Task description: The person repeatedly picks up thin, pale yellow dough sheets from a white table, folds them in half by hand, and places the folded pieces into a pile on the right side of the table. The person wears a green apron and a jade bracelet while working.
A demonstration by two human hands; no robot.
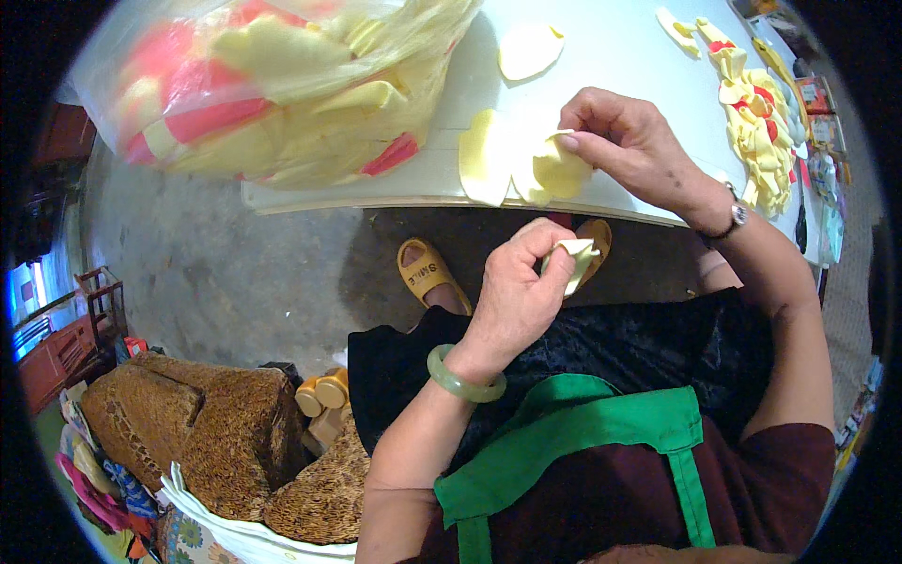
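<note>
My left hand (525,282) is closed on a folded pale-yellow fabric piece (579,262), held over my lap in front of the table edge. Above the white table (606,35), my right hand (620,137) pinches the edge of a thin yellow fabric piece (560,169) between thumb and finger. A similar oval yellow piece (483,158) lies just left of it. Another pale piece (530,53) with a small yellow tip lies farther back. At the left, a clear plastic bag (282,99) is filled with yellow and red-pink fabric pieces.
A long pile of yellow and red fabric pieces (764,148) runs along the table's right side, with a dark-handled tool (801,225) near it. Below left stands a seat with a brown patterned cover (204,423). My feet wear yellow slippers (423,268) under the table edge.
</note>
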